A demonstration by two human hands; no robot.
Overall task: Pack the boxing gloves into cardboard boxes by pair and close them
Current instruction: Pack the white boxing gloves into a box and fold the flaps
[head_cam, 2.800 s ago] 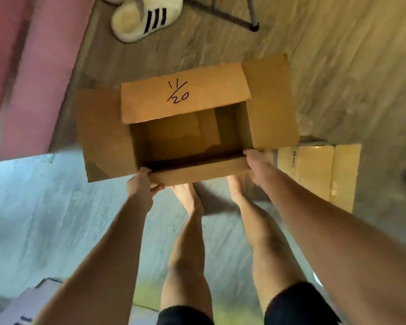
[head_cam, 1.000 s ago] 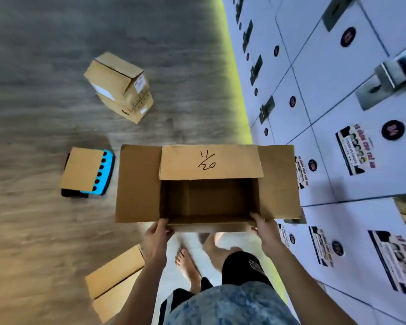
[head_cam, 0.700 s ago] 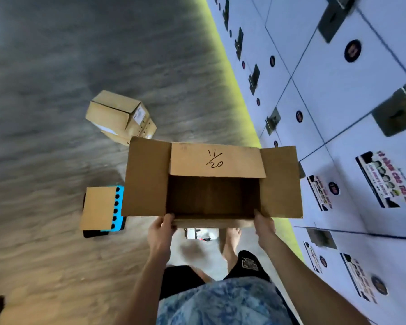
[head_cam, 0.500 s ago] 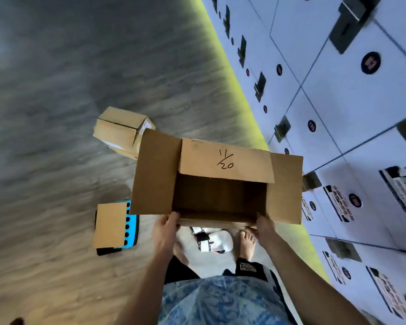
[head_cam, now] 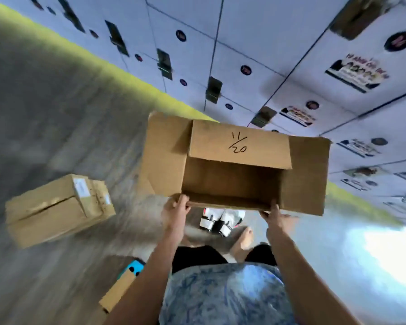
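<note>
Cardboard box (head_cam: 230, 179), marked 11/20 on its far flap, hangs in the air in the head view, mouth up and side flaps spread, with nothing visible inside. Left hand (head_cam: 175, 207) and right hand (head_cam: 274, 214) each curl their fingers over the near rim, one at each corner. Below it on the floor, by a bare foot, lies a white, black and red thing, probably boxing gloves (head_cam: 220, 222), though it is too blurred to be sure. A closed carton (head_cam: 54, 209) sits well to the left. Best, I judge, to lower the box level just beside the gloves, both grips even, leaving the flaps splayed so the pair drops in unhindered.
</note>
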